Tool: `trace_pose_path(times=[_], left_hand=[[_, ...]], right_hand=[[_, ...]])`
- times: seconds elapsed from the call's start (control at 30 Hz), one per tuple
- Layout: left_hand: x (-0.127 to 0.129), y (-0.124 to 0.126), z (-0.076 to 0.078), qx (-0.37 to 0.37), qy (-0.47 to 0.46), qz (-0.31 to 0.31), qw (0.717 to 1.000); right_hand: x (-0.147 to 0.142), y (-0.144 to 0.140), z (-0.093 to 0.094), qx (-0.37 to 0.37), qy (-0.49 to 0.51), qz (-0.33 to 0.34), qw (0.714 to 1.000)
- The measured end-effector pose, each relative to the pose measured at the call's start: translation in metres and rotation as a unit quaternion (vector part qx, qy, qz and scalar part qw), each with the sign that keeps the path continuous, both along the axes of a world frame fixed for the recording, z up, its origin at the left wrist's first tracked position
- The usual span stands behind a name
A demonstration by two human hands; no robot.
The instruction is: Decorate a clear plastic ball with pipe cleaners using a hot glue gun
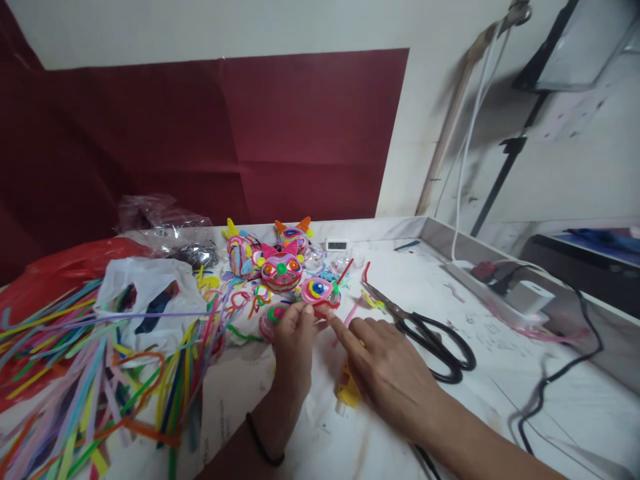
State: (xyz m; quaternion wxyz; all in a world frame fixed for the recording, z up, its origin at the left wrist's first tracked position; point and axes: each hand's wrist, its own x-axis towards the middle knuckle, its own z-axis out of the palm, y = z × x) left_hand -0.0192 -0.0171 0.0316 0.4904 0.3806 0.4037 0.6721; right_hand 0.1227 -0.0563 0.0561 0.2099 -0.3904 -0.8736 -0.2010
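Fingers [300,312] of the left hand [293,347] pinch a pink coiled eye disc [318,291]; the right hand [387,363] lies open, its forefinger touching that disc. Black scissors [430,337] lie on the counter [500,373] just right of the disc, colourful strips [75,373] well left.

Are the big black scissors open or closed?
Closed. The scissors lie flat on the table beside the right hand, blades together in one point, the two black handle loops side by side.
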Motion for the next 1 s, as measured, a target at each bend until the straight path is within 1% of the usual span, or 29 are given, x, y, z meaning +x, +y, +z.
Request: trace_pose_path(times=[0.13,0.33,0.77,1.0], left_hand=[[0.002,-0.001,-0.003,0.0,0.012,-0.011,1.0],[0.004,-0.002,-0.006,0.003,0.025,-0.018,1.0],[0.005,-0.002,-0.005,-0.002,0.032,-0.026,0.999],[0.007,-0.002,-0.009,-0.009,0.029,-0.032,0.999]], right_hand=[[-0.009,0.004,-0.002,0.027,-0.017,-0.025,0.999],[-0.01,0.009,-0.007,0.054,-0.026,-0.047,0.997],[-0.008,0.01,-0.011,0.069,-0.039,-0.052,0.995],[-0.008,0.01,-0.01,0.074,-0.035,-0.052,0.995]])
